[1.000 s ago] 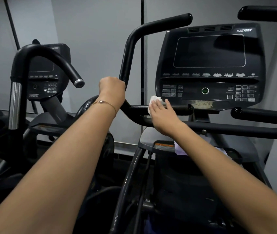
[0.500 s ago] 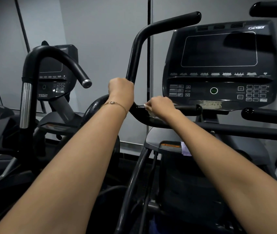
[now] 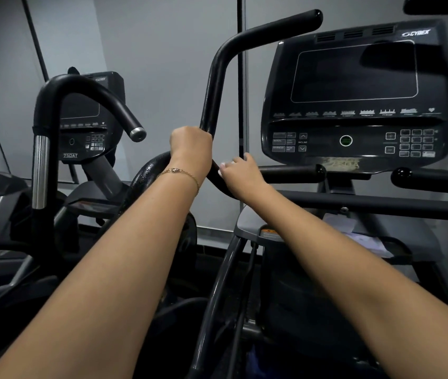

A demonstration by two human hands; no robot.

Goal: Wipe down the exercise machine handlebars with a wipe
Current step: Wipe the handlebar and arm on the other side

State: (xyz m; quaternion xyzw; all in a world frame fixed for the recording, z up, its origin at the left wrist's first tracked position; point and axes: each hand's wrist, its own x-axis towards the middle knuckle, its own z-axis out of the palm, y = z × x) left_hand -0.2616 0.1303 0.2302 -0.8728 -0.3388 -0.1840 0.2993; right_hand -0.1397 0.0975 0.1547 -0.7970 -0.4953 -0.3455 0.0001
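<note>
A black exercise machine stands in front of me with a tall curved handlebar [image 3: 217, 69] rising at centre. My left hand [image 3: 190, 149], with a thin gold bracelet on its wrist, is closed around the lower part of that bar. My right hand [image 3: 240, 172] sits just to the right of it, wrapped over the bar's lower bend where a short horizontal grip [image 3: 293, 170] branches off. A white wipe [image 3: 224, 166] shows only as a small edge under the fingers; the hand hides the rest.
The machine's dark console [image 3: 354, 91] with buttons is at upper right, with further horizontal bars [image 3: 433, 179] below it. A second machine with a curved chrome-tipped handle [image 3: 80, 91] stands to the left. Grey wall panels are behind. White paper [image 3: 354, 231] lies on the shroud below.
My right hand has slid left along the horizontal grip to the bar's bend, closing over the wipe, which now barely shows. My left hand has kept its grip on the bar.
</note>
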